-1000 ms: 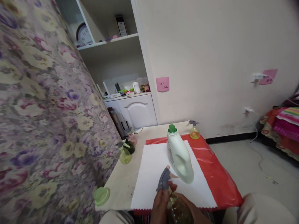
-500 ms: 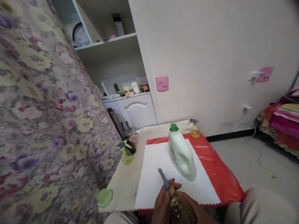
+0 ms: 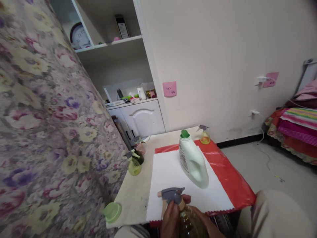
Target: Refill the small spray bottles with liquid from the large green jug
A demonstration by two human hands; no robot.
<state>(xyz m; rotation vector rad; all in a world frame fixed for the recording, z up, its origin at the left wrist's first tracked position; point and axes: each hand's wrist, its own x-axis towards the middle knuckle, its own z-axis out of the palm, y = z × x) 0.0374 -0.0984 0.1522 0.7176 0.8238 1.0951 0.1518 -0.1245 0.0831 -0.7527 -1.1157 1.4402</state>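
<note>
A spray bottle (image 3: 189,223) with a grey trigger head (image 3: 172,194) and yellowish see-through body is held at the table's front edge, tilted. My left hand (image 3: 171,216) is closed, its fingers at the collar and trigger head. Around the body's right side wraps my right hand (image 3: 204,221), with fingertips showing behind the neck. Beyond them a pale green detergent jug (image 3: 194,162) stands uncapped on a white sheet (image 3: 163,175), a green spout in its mouth. A green cap (image 3: 112,212) lies at the table's front left corner.
On the left edge of the table stand a yellow-green spray bottle (image 3: 134,166) and a darker bottle behind it. Another spray bottle (image 3: 205,136) with yellow liquid is at the back right. A red cover (image 3: 223,168) lies under the sheet. A floral curtain (image 3: 56,132) hangs close on the left.
The trigger head has turned, so its nozzle now points left instead of away. Both hands still hold the spray bottle. The view has shifted slightly right.
</note>
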